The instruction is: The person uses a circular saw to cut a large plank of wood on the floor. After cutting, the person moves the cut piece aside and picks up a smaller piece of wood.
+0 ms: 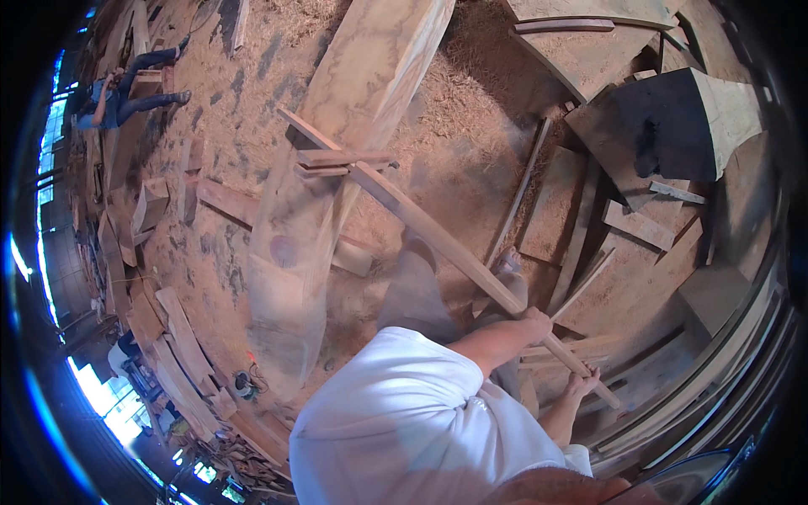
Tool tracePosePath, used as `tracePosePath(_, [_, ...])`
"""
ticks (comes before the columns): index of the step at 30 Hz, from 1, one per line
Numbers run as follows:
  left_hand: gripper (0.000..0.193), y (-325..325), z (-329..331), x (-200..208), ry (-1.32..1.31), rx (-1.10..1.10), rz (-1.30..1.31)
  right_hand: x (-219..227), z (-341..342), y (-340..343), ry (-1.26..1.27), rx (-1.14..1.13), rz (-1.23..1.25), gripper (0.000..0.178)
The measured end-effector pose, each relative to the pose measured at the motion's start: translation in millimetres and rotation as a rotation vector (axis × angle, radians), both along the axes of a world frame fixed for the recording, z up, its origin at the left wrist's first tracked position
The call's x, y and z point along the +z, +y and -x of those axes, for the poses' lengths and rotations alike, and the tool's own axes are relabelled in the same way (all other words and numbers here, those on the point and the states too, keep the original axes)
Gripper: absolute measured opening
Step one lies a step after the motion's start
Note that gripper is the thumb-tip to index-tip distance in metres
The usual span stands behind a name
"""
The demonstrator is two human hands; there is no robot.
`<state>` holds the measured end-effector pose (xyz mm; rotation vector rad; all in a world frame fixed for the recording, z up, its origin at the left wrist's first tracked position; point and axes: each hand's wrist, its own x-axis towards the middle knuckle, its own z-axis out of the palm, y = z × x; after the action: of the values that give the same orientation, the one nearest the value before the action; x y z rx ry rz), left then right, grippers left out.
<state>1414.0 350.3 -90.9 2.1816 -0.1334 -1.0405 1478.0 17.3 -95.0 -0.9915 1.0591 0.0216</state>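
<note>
A long squared wooden bar (pixel 446 240) runs slantwise from the lower right up to a big pale timber slab (pixel 358 84). Both my hands are wrapped round its near part. My left hand (pixel 536 326) grips it farther up, and my right hand (pixel 581 383) closes on it near its lower end. At the bar's far end, short wooden cross pieces (pixel 337 157) lie across the slab's edge. Whether they are fixed to the bar I cannot tell. The slab's lower end looks blurred. My feet and legs are partly hidden beneath the bar and my white shirt.
Sawdust covers the ground (pixel 227 151). Boards and offcuts (pixel 551 202) lie to the right, beside a large block with a dark face (pixel 656 126). Stacked planks (pixel 181 337) line the left. Another person (pixel 126 93) sits at the far left. A small device (pixel 244 383) stands at lower left.
</note>
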Motion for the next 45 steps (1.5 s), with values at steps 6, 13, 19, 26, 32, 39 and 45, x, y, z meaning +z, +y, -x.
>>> tracePosePath(6, [0.041,18.8,26.7,38.6,0.055,-0.002,0.054,45.6,23.8,13.6,0.132,-0.105,0.091,0.032])
tracePosePath(13, [0.043,13.7,13.4,51.4,0.029,-0.044,0.065,71.3,16.2,11.8,0.091,-0.088,0.070,0.031])
tracePosePath(19, [0.049,8.7,14.9,27.1,0.071,-0.053,0.071,55.3,15.4,23.2,0.107,-0.086,0.049,0.032])
tracePosePath(26, [0.045,30.7,33.3,58.0,0.042,-0.062,0.135,88.8,32.0,33.6,0.101,-0.113,0.077,0.037])
tracePosePath(32, [0.036,102.1,53.2,160.2,-0.127,-0.107,0.276,241.0,61.9,108.5,-0.069,-0.125,0.127,0.054])
tracePosePath(39, [0.030,230.0,80.0,306.5,-0.349,-0.020,0.341,416.7,99.5,258.6,-0.627,0.144,0.155,0.063])
tracePosePath(45, [0.021,310.2,126.5,393.7,-0.452,0.074,0.335,470.4,107.8,283.7,-1.200,0.568,-0.507,0.062])
